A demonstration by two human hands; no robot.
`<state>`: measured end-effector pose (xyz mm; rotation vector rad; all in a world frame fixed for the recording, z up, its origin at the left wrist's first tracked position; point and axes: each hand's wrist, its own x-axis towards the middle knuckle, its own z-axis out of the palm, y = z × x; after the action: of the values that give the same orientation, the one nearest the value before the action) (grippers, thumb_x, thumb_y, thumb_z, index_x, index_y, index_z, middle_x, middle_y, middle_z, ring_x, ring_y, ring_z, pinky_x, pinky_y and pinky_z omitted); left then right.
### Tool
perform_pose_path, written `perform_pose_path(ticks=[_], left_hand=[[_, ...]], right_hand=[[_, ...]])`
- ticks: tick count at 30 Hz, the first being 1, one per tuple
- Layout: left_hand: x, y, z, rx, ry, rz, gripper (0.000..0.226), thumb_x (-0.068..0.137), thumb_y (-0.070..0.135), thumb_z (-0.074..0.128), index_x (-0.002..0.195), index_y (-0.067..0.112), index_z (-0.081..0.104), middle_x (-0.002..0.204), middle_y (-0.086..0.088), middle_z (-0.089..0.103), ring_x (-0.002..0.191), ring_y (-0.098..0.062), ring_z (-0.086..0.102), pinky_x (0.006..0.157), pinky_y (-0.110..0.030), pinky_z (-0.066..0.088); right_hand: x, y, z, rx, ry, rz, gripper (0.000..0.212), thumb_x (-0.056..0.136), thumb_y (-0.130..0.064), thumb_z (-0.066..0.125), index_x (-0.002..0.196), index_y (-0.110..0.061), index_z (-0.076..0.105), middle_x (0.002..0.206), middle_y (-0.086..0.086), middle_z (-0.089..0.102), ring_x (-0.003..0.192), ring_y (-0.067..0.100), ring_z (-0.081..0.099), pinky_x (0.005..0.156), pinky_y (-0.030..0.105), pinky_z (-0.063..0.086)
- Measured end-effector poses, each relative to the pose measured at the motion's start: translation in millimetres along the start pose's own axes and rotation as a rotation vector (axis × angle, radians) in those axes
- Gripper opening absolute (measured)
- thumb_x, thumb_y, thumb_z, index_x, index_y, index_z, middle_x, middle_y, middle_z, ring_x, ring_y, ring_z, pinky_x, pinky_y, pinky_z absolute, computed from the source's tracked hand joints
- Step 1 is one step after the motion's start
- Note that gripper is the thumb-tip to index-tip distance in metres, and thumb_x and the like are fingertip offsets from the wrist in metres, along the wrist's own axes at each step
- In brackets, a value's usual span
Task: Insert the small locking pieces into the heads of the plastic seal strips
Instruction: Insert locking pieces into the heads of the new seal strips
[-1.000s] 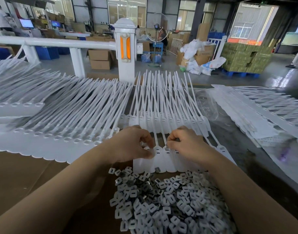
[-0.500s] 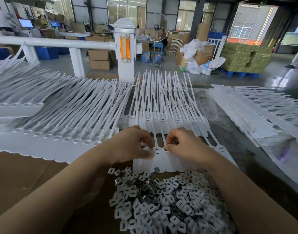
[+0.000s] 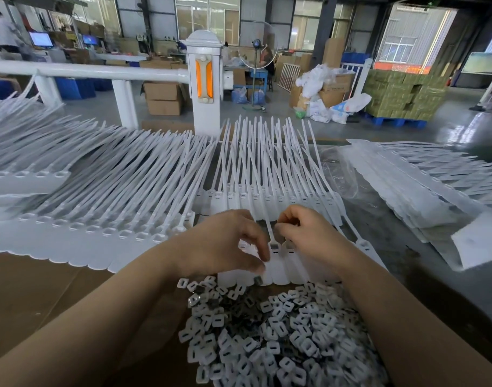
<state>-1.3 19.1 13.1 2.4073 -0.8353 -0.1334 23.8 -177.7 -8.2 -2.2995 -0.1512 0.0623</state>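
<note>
A short row of joined white seal strips [image 3: 279, 270] lies flat in front of me, heads up and tails pointing away. One head [image 3: 274, 246] shows a dark insert. My left hand [image 3: 225, 241] is curled over the row's left part, thumb and forefinger pinching the edge of a strip's tag. My right hand [image 3: 309, 233] hovers just right of that head and pinches a small locking piece [image 3: 278, 226] between thumb and forefinger. A loose pile of white and metal locking pieces [image 3: 267, 331] lies between my forearms on the brown cardboard [image 3: 43, 297].
Long rows of white seal strips [image 3: 99, 196] cover the left, another row [image 3: 281, 196] lies behind my hands, and a stack [image 3: 423, 185] sits at right beside clear plastic bags [image 3: 339, 174]. A white barrier post [image 3: 205, 79] stands beyond the table.
My right hand has lifted slightly off the strip heads, still pinching. My left hand's fingers have slid down toward the tags. The strips and the pile stay put.
</note>
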Motion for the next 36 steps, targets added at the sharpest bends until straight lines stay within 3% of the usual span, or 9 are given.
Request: perform_pose_path(ticks=[5,9,14,16,20,23,26,29,36], left_hand=[[-2,18,11,0.073,-0.138,0.154,0.016,0.075,0.039,0.079,0.09,0.04,0.072,0.095,0.023,0.055,0.097,0.009,0.048,0.079,-0.005,0.031],[-1,21,15,0.227,-0.18,0.167,0.02,0.08,0.045,0.072,0.097,0.036,0.073,0.089,0.022,0.055,0.101,0.008,0.045,0.086,-0.002,0.019],[-2,23,16,0.198,-0.26,0.086,0.012,0.083,0.04,0.068,0.093,0.033,0.069,0.084,0.019,0.061,0.085,0.004,0.057,0.073,-0.011,0.042],[-2,24,18,0.192,-0.256,0.071,0.011,0.084,0.04,0.066,0.09,0.031,0.07,0.084,0.016,0.065,0.08,0.002,0.06,0.071,-0.016,0.049],[1,21,17,0.121,-0.163,0.016,0.016,0.09,0.035,0.062,0.089,0.024,0.073,0.083,0.011,0.07,0.075,0.001,0.063,0.069,-0.015,0.052],[4,14,11,-0.102,0.018,-0.099,0.014,0.094,0.027,0.061,0.09,0.021,0.072,0.077,0.009,0.072,0.068,0.003,0.066,0.064,-0.012,0.052],[6,7,3,-0.396,0.166,-0.256,0.013,0.095,0.016,0.061,0.09,0.016,0.072,0.072,0.006,0.074,0.065,-0.002,0.068,0.059,-0.011,0.051],[6,4,-2,-0.47,0.214,-0.304,0.013,0.093,0.01,0.062,0.089,0.018,0.072,0.073,0.001,0.075,0.066,-0.004,0.069,0.061,-0.013,0.052],[6,5,0,-0.358,0.291,-0.258,0.021,0.088,0.011,0.068,0.099,0.023,0.053,0.076,0.004,0.075,0.077,-0.023,0.07,0.078,-0.048,0.058]], right_hand=[[1,3,5,0.068,0.103,-0.029,0.006,0.093,-0.028,0.063,0.087,-0.028,0.062,0.077,-0.008,0.065,0.068,0.011,0.064,0.077,0.043,0.057],[3,4,4,0.057,0.13,-0.055,0.012,0.093,-0.027,0.063,0.081,-0.029,0.06,0.065,-0.009,0.062,0.051,-0.001,0.057,0.068,0.036,0.051],[3,5,6,0.067,0.153,-0.076,0.011,0.091,-0.026,0.063,0.081,-0.027,0.06,0.062,-0.011,0.06,0.049,-0.001,0.056,0.071,0.037,0.05],[2,4,5,0.094,0.154,-0.089,0.01,0.091,-0.023,0.063,0.081,-0.025,0.06,0.064,-0.009,0.059,0.05,0.001,0.054,0.065,0.034,0.048],[0,1,2,0.185,0.154,-0.115,0.009,0.091,-0.018,0.064,0.082,-0.02,0.062,0.067,-0.006,0.057,0.051,0.001,0.051,0.053,0.02,0.043],[-2,-3,-1,0.217,0.122,-0.165,0.008,0.091,-0.017,0.066,0.084,-0.019,0.065,0.066,-0.007,0.057,0.05,-0.003,0.05,0.049,0.012,0.04],[-6,-8,-3,0.228,0.052,-0.219,0.006,0.091,-0.016,0.066,0.087,-0.019,0.068,0.067,-0.005,0.061,0.052,-0.002,0.051,0.05,0.012,0.041],[-9,-11,-3,0.251,-0.015,-0.245,0.005,0.092,-0.016,0.066,0.089,-0.019,0.07,0.077,0.007,0.068,0.063,0.011,0.061,0.061,0.028,0.051],[-9,-10,-3,0.24,-0.016,-0.218,0.007,0.091,-0.023,0.068,0.086,-0.025,0.072,0.072,-0.005,0.068,0.066,0.009,0.062,0.066,0.028,0.052]])
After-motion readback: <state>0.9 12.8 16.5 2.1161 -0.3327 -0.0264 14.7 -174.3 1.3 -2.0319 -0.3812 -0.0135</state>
